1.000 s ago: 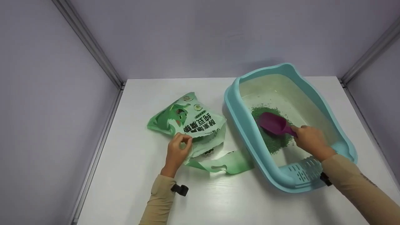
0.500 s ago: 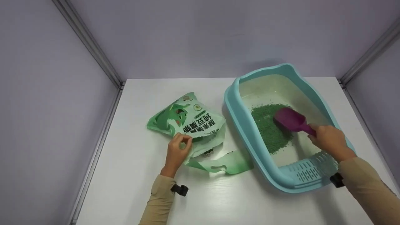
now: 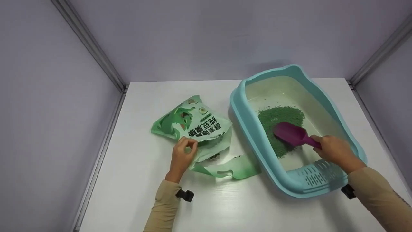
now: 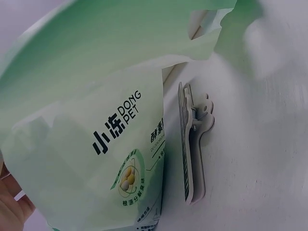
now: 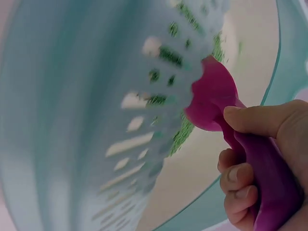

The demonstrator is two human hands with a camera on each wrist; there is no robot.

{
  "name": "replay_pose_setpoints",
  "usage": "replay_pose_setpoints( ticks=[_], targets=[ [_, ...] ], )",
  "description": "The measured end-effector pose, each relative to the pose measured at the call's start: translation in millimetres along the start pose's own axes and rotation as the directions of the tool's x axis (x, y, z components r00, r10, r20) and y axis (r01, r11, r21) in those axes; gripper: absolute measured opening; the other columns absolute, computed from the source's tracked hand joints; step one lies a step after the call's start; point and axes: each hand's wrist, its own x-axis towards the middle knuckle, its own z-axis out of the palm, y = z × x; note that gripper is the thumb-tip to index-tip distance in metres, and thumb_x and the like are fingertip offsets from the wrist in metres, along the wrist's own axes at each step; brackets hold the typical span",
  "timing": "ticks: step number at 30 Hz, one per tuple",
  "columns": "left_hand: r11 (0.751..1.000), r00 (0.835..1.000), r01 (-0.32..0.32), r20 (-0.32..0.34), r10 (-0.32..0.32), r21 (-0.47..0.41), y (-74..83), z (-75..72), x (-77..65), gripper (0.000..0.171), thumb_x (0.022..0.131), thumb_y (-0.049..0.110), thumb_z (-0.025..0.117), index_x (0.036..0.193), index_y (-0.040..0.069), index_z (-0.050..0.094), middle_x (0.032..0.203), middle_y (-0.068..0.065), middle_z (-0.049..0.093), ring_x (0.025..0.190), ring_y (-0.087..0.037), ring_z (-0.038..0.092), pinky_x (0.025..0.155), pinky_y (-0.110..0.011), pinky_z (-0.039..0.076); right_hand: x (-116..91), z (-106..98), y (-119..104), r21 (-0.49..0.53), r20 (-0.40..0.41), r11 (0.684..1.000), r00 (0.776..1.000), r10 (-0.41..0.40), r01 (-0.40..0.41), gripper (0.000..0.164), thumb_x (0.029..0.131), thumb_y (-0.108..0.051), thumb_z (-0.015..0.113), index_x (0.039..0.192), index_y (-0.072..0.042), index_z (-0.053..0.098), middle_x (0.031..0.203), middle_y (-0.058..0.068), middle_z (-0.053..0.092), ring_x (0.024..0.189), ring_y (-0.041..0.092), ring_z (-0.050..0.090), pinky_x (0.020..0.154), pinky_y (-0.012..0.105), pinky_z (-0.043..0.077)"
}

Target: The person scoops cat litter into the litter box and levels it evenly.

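My right hand (image 3: 336, 151) grips the handle of a purple scoop (image 3: 291, 133), the thumb lying along it in the right wrist view. The scoop's head is over green cat litter pellets (image 3: 283, 114) inside a blue litter box (image 3: 251, 125) with a pale floor. My left hand (image 3: 183, 156) pinches the torn edge of a green litter bag (image 3: 206, 120), which lies on its side with its mouth gaping towards me. In the left wrist view the fingers (image 4: 12, 204) show at the left edge, beside the bag (image 4: 96, 168).
A torn-off green strip (image 3: 241, 169) of the bag lies between bag and box. A pale bag clip (image 4: 192, 144) lies on the white table (image 3: 128, 180), seen in the left wrist view. A slotted step (image 3: 317, 175) spans the box's near end. Grey walls (image 3: 225, 42) enclose the table.
The scoop has swung right across the litter, then back left and nearer to me. The pile shows more pellets towards the right. My left hand and the bag stay put.
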Motion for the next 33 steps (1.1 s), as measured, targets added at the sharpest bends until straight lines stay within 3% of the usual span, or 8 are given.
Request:
replay_pose_setpoints(
  ticks=[7, 12, 16, 20, 25, 33],
  targets=[
    [1.000, 1.000, 0.009, 0.006, -0.009, -0.008, 0.0, -0.3, -0.2, 0.005, 0.090, 0.006, 0.065, 0.087, 0.009, 0.067, 0.079, -0.005, 0.061, 0.072, -0.014, 0.060, 0.068, -0.032, 0.055, -2, -13, 20, 0.002, 0.066, 0.989, 0.987, 0.145, -0.146, 0.008, 0.083, -0.009, 0.068, 0.088, -0.004, 0.064, 0.064, 0.009, 0.060, 0.057, 0.020, 0.044, 0.047, 0.030, 0.033],
    [1.000, 1.000, 0.014, 0.000, -0.014, -0.003, 1.4, -0.1, 0.4, 0.005, 0.089, 0.007, 0.066, 0.087, 0.010, 0.067, 0.079, -0.005, 0.062, 0.073, -0.014, 0.061, 0.069, -0.027, 0.054, -7, -29, 25, -0.025, 0.111, 0.981, 0.974, 0.196, -0.195, 0.013, 0.085, -0.012, 0.065, 0.091, -0.001, 0.063, 0.063, 0.010, 0.057, 0.057, 0.021, 0.044, 0.047, 0.031, 0.033],
    [1.000, 1.000, 0.017, 0.001, -0.017, -0.009, 1.8, 0.5, 0.2, 0.004, 0.090, 0.007, 0.065, 0.087, 0.007, 0.068, 0.079, -0.005, 0.062, 0.073, -0.014, 0.060, 0.069, -0.026, 0.054, -11, -36, 17, -0.043, 0.105, 0.994, 0.989, 0.107, -0.103, 0.023, 0.082, -0.013, 0.070, 0.103, -0.003, 0.066, 0.068, 0.011, 0.064, 0.058, 0.019, 0.047, 0.048, 0.032, 0.039],
    [1.000, 1.000, 0.010, -0.011, -0.010, -0.016, 2.1, 0.7, -0.4, 0.006, 0.090, 0.008, 0.065, 0.086, 0.004, 0.067, 0.078, -0.006, 0.062, 0.073, -0.015, 0.060, 0.067, -0.033, 0.054, -12, -34, 1, -0.031, 0.101, 0.999, 0.995, -0.023, 0.026, 0.036, 0.079, -0.013, 0.074, 0.114, -0.007, 0.068, 0.071, 0.008, 0.067, 0.058, 0.014, 0.047, 0.049, 0.028, 0.037],
    [1.000, 1.000, 0.004, -0.014, -0.005, -0.010, 1.0, 1.0, -1.4, 0.005, 0.091, 0.009, 0.065, 0.086, 0.007, 0.067, 0.078, -0.006, 0.062, 0.072, -0.015, 0.060, 0.067, -0.034, 0.054, -10, -28, -12, -0.008, 0.067, 0.993, 0.991, -0.119, 0.119, 0.035, 0.077, -0.012, 0.077, 0.111, -0.009, 0.070, 0.069, 0.004, 0.067, 0.056, 0.010, 0.045, 0.048, 0.024, 0.031],
    [0.999, 0.999, 0.039, 0.018, -0.039, -0.002, 0.7, -0.6, -1.3, 0.006, 0.092, 0.011, 0.064, 0.088, 0.008, 0.067, 0.080, -0.006, 0.062, 0.073, -0.014, 0.061, 0.069, -0.033, 0.055, -8, -20, -15, -0.021, 0.039, 0.979, 0.979, -0.200, 0.201, 0.031, 0.075, -0.011, 0.078, 0.105, -0.015, 0.071, 0.064, -0.002, 0.063, 0.054, 0.006, 0.043, 0.044, 0.022, 0.030]
  ],
)
